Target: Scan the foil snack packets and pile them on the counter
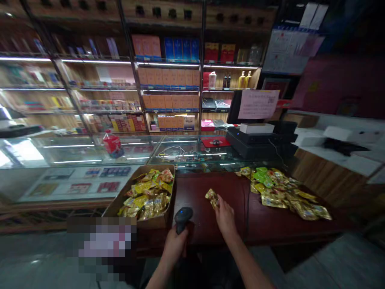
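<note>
My left hand [175, 243] is wrapped round the handle of a dark barcode scanner [183, 215], whose head points up and away over the front of the table. To its right, my right hand [225, 216] pinches a small gold snack packet [212, 197] above the dark red table [197, 184]. On the left stands an open cardboard box [170, 220] filled with yellow and gold packets [150, 192]. A loose pile of similar gold packets [281, 192], with a green packet [262, 176] among them, lies at the right of the table.
Behind the table runs a glass counter [141, 149] with a red bottle-shaped container [112, 144], a white cable [171, 152] and a mouse on a red mat [207, 141]. A monitor [236, 106] with a paper sheet rises at the back right. Stocked shelves [168, 90] line the wall.
</note>
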Tool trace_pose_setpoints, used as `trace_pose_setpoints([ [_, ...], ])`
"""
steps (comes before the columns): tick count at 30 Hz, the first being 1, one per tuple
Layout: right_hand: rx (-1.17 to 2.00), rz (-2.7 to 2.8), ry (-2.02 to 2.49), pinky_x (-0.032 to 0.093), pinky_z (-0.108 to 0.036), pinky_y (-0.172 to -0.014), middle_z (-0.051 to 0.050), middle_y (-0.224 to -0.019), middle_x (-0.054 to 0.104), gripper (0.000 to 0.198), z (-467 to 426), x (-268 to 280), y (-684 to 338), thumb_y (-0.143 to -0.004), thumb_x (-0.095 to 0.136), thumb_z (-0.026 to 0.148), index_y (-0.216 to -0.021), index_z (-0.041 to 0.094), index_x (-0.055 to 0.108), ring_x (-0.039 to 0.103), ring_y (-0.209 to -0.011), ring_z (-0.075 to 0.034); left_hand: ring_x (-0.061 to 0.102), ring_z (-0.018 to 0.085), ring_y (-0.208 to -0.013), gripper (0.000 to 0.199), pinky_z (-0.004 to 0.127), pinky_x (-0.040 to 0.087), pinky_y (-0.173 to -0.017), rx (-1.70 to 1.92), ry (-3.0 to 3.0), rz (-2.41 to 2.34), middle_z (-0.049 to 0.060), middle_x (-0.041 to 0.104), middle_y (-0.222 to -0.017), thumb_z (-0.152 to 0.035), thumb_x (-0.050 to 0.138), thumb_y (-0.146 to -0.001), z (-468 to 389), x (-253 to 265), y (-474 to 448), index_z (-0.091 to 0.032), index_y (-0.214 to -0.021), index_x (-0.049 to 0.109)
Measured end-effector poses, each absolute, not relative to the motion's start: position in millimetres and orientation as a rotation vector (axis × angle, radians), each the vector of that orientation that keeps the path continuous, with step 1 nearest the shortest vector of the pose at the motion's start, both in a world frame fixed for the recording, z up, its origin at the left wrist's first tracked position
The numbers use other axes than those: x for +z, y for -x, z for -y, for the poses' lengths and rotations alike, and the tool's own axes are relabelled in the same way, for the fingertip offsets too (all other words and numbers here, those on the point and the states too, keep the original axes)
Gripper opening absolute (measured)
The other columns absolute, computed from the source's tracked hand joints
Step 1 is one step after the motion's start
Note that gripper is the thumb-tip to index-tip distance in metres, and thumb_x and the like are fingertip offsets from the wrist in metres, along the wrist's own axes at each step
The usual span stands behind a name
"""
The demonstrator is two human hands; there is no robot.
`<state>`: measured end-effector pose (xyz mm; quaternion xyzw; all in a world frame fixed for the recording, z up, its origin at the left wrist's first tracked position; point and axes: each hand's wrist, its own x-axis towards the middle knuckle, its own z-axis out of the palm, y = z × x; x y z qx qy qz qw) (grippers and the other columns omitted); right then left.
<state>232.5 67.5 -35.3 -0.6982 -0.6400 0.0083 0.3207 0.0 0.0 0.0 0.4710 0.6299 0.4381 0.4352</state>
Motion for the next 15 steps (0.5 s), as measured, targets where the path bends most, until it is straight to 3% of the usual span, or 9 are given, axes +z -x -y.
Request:
trace_pose_setpoints([
  [4,-0.042,1.508,1.961,0.040,-0.051,-0.102,-0.026,-0.145,0.051,0.061,-67,-35,-230,-0.090,0.058,0.030,-0.146,0.009,0.046,0.051,-0.132,-0.039,0.056,0.017,-0.046,0.024,0.025,0.039,-0.047,1.088,-1.122,-1.525,-0.004,0.057,-0.049,-0.041,0.069,-0.068,4,8,-3,-0.019,-0.073,0.061],
  [7,-0.041,1.489,1.956,0.025,-0.062,-0.110,-0.028,-0.150,0.047,0.046,-67,-34,-228,-0.088,0.063,0.035,-0.127,0.011,0.063,0.039,-0.140,-0.045,0.045,0.013,-0.033,0.032,0.023,0.032,-0.039,1.058,-1.080,-1.411,-0.007,0.050,-0.041,-0.049,0.071,-0.068,16,15,-9,-0.021,-0.073,0.056],
  [12,0.045,1.474,1.866,0.030,-0.054,-0.107,-0.015,-0.119,0.073,0.031,-66,-35,-233,-0.091,0.057,0.037,-0.115,0.019,0.063,0.064,-0.116,-0.032,0.042,0.010,-0.029,0.043,0.020,0.029,-0.033,1.021,-1.011,-1.218,-0.008,0.050,-0.043,-0.055,0.074,-0.069,49,26,-24,-0.020,-0.085,0.057],
  [15,0.091,1.451,1.816,0.033,-0.047,-0.104,-0.009,-0.101,0.078,0.029,-67,-37,-238,-0.092,0.053,0.038,-0.113,0.020,0.060,0.071,-0.098,-0.026,0.043,0.010,-0.030,0.046,0.020,0.032,-0.033,1.000,-0.942,-1.176,-0.007,0.052,-0.046,-0.054,0.076,-0.069,63,38,-31,-0.019,-0.093,0.058],
])
